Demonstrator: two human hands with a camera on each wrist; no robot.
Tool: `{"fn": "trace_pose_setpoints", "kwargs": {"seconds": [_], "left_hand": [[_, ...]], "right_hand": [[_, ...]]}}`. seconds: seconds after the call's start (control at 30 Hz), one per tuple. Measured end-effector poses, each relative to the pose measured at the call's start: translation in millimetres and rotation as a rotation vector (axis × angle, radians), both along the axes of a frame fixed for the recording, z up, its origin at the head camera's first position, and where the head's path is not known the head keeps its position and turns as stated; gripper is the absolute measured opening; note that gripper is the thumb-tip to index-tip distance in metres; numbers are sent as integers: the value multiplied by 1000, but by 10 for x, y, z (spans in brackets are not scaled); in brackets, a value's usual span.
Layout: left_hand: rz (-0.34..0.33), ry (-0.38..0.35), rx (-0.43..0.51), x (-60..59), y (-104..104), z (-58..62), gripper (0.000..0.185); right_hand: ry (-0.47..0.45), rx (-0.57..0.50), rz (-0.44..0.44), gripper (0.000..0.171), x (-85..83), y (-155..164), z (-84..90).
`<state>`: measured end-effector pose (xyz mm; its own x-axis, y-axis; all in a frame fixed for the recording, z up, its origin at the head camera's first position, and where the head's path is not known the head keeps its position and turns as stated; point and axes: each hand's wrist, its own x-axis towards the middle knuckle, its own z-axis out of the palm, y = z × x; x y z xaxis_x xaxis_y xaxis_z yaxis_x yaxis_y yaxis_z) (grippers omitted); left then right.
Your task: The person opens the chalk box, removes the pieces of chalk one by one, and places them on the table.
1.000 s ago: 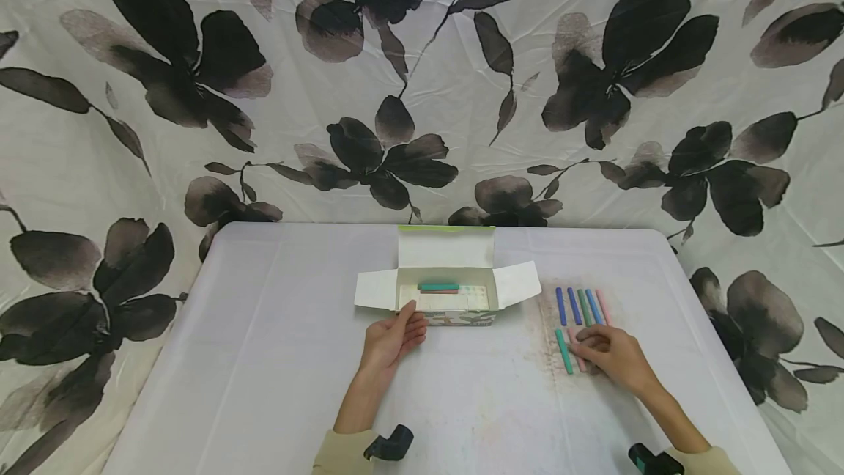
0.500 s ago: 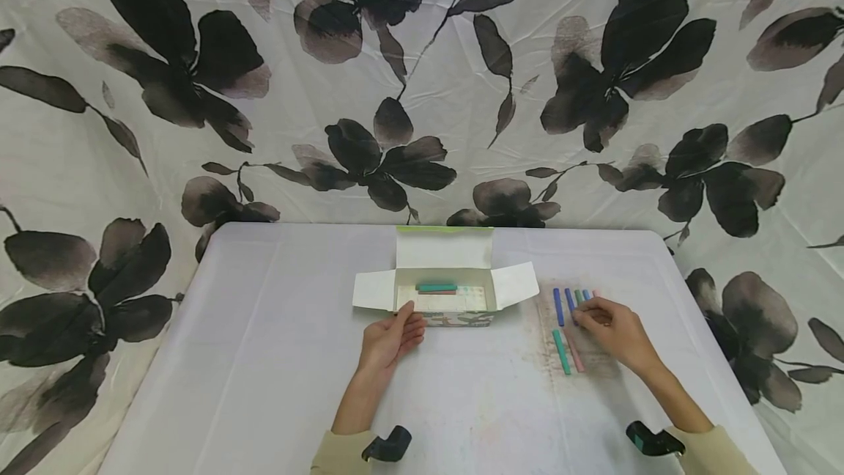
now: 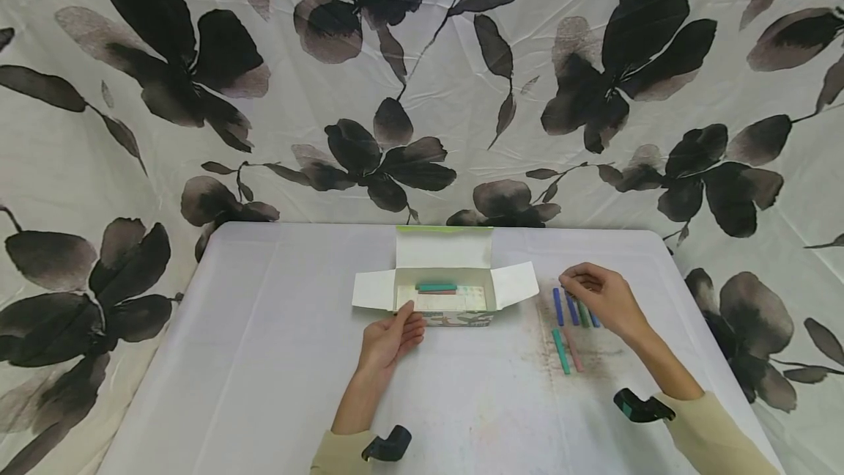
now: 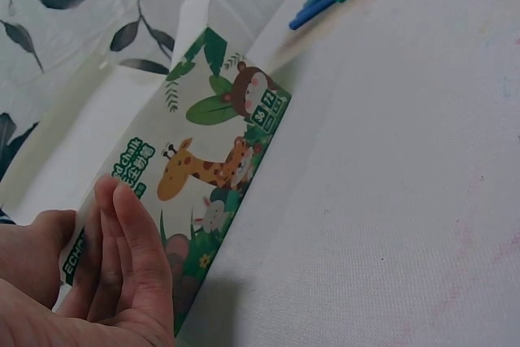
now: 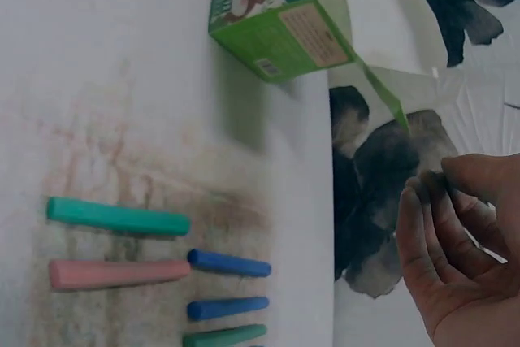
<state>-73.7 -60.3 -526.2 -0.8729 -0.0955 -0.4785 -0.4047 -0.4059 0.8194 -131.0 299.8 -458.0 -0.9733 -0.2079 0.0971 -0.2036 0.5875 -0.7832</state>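
My left hand holds the near wall of an open cardboard chalk box, thumb at the rim and fingers along the printed outside. Animals and the word "chalk" show on that side in the left wrist view. Inside lie a green chalk stick and a reddish one. My right hand is over the far row of chalk, thumb and fingertips together, with no chalk visible between them. That row includes two blue sticks and a green stick; a teal chalk stick and a pink chalk stick lie nearer.
The box stands near the back edge of the white table, its side flaps spread and lid raised. Smudges of chalk dust surround the sticks. A floral cloth hangs behind the table.
My right hand has left the near pink stick and moved forward to the far ends of the back row, covering some sticks. My left hand stays at the box.
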Motion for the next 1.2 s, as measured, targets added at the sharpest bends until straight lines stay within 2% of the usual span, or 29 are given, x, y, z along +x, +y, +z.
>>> {"fn": "trace_pose_setpoints", "kwargs": {"seconds": [0.2,0.47,0.9,1.2], "left_hand": [[1,4,-3,8,0,-4,48],[8,4,-1,24,16,22,47],[16,1,-9,21,38,-12,46],[20,-1,-3,18,35,-13,44]], "right_hand": [[-21,-64,73,23,-112,-184,78],[-3,-55,140,22,-240,-435,79],[-28,-60,229,22,-376,-883,-7],[-42,-54,369,23,-449,-1194,-128]]}}
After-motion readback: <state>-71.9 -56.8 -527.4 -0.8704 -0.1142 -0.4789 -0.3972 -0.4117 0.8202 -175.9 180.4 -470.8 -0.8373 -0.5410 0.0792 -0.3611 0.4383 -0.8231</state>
